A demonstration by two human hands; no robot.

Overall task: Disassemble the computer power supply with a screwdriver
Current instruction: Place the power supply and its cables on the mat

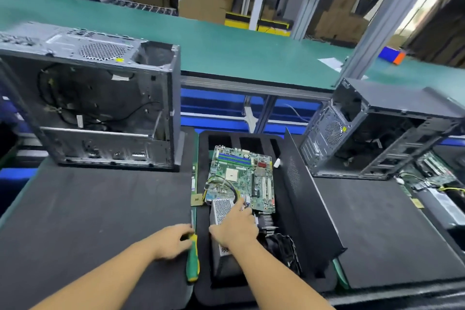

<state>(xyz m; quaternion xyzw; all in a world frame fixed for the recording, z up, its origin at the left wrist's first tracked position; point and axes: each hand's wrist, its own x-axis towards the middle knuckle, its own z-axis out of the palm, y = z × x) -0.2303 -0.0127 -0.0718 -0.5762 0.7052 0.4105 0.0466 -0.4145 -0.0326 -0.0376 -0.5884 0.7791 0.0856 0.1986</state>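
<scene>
A grey metal power supply with a perforated top lies in a black bin in front of me. My right hand rests on top of it, fingers spread over the perforated face and thumb at its left edge. A green motherboard leans in the bin just behind, with yellow and black cables running from the supply across it. My left hand grips the top of a green and yellow screwdriver, which lies at the right edge of the dark mat.
An open computer case stands at the back left of the mat. A second open case sits on the right mat. A black side panel leans in the bin's right side. A green conveyor runs behind.
</scene>
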